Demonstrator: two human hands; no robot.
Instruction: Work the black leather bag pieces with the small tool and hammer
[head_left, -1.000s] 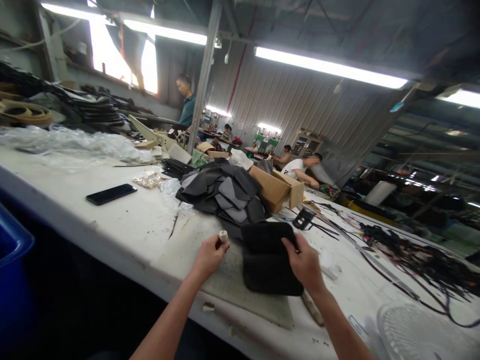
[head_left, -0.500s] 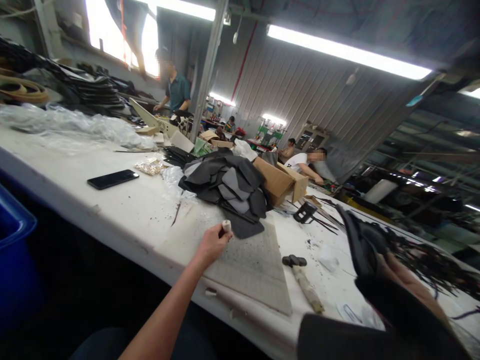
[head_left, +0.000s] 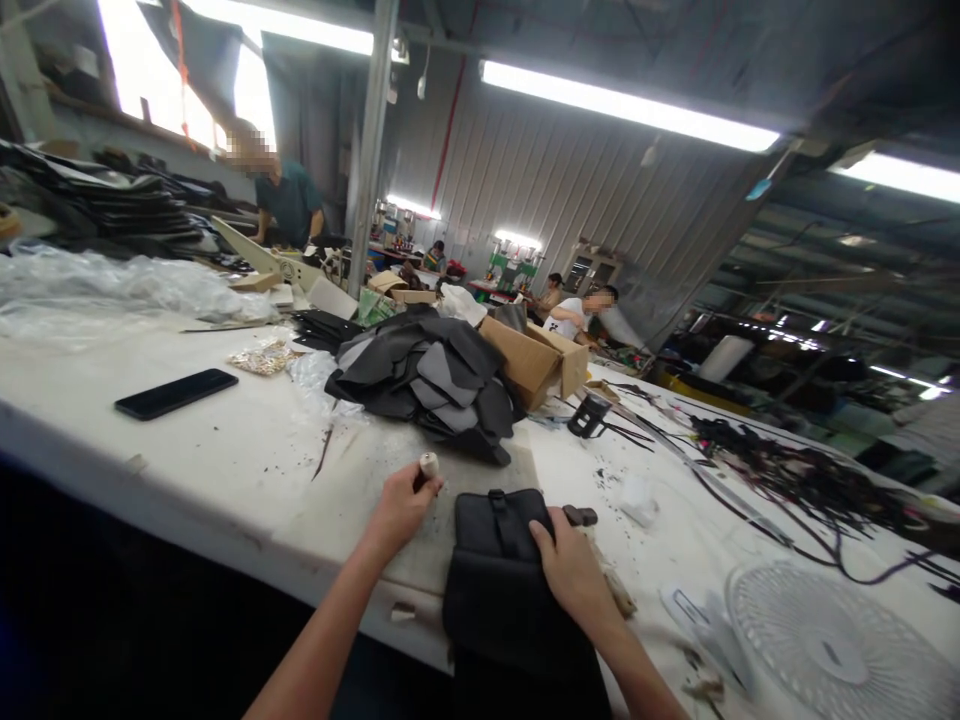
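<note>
One white desk [head_left: 247, 460] is spread beneath and beyond both hands. A heap of dark cut pieces [head_left: 450, 385] is piled on it, just beyond the left hand and touched by neither. Just right of the left hand, a black panel [head_left: 491, 600] is gripped at its right edge by the right hand [head_left: 574, 565], the thumb laid on its upper face and the other fingers mostly hidden. Half a second earlier it was held bent, far to the left hand's right; now it has been brought back across the near desk edge, its strap [head_left: 501, 525] showing, so it can be judged well placed for the left hand. A hammer [head_left: 581, 516], bare to view then, is now partly covered by the right hand. In the left hand [head_left: 401, 510], its fingers pinched together, a small pale cylinder [head_left: 429, 465] is held roughly upright, as before.
</note>
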